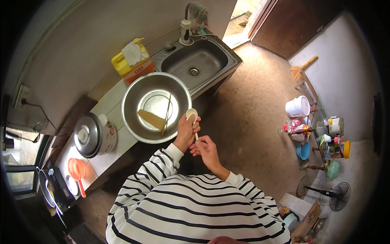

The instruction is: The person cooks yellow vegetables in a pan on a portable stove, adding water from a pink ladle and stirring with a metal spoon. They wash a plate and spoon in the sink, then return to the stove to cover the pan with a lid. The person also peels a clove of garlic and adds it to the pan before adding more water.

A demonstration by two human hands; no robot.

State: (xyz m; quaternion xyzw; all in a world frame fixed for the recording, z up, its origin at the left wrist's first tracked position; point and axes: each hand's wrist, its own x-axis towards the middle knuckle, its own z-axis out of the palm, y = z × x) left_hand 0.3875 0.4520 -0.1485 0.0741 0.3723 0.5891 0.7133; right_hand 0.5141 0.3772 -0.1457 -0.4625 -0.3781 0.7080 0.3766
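A cream-coloured spoon (192, 113) is between my two hands, just off the right rim of a large metal basin (128, 122). My left hand (185, 131) grips it near the bowl, thumb at the bowl. The lower end of its handle is pinched by my right hand (208, 150). Inside the basin lie a flat brown piece (151, 119), perhaps a wooden spatula or loofah, and a pair of chopsticks (167, 114) beside its right end.
Behind the basin are a steel sink (210, 58) and a yellow-orange jug (134, 61). A lidded pot (91, 134) and an orange dipper (76, 169) stand along the tiled counter (114, 141). Across the floor, a white bucket (297, 106) and a fan (339, 196) are near the wall.
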